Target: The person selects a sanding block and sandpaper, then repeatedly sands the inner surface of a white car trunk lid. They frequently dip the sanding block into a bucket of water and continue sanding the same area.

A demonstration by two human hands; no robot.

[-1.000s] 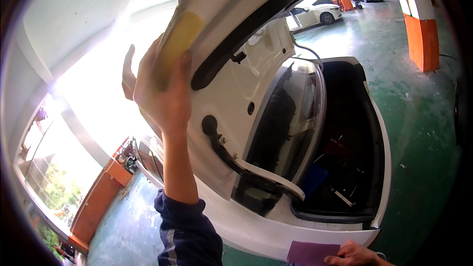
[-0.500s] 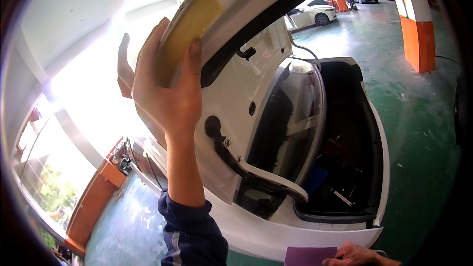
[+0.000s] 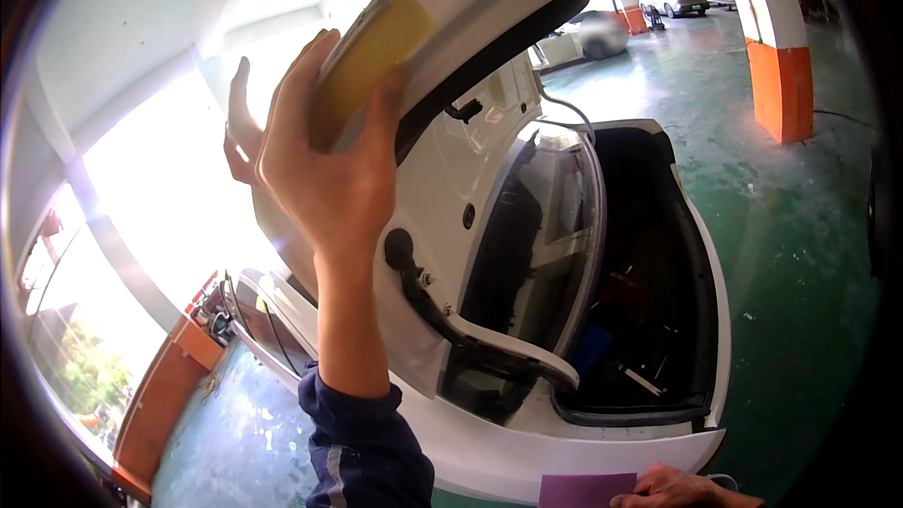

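Note:
A white car's trunk lid (image 3: 484,5) is raised, with a smooth yellowish patch (image 3: 390,42) along its edge that looks like body filler. My left hand (image 3: 329,169) reaches up and grips this edge, the thumb by the patch and the fingers round the other side. Low in the view, my right hand (image 3: 670,487) pinches a flat purple sheet (image 3: 585,489), perhaps sandpaper, in front of the rear bumper (image 3: 649,450). The lower part of the sheet is cut off by the picture's edge.
Below the lid lies the dark open trunk (image 3: 649,273), with a black hinge arm (image 3: 442,325) beside the rear window (image 3: 527,254). To the right stands an orange and white pillar (image 3: 781,89). Other cars, including a grey one (image 3: 675,2), are parked farther back.
The view has shifted slightly, so the trunk and pillar appear a little farther left. My left thumb sits slightly farther right along the lid. My right hand still holds the purple sheet.

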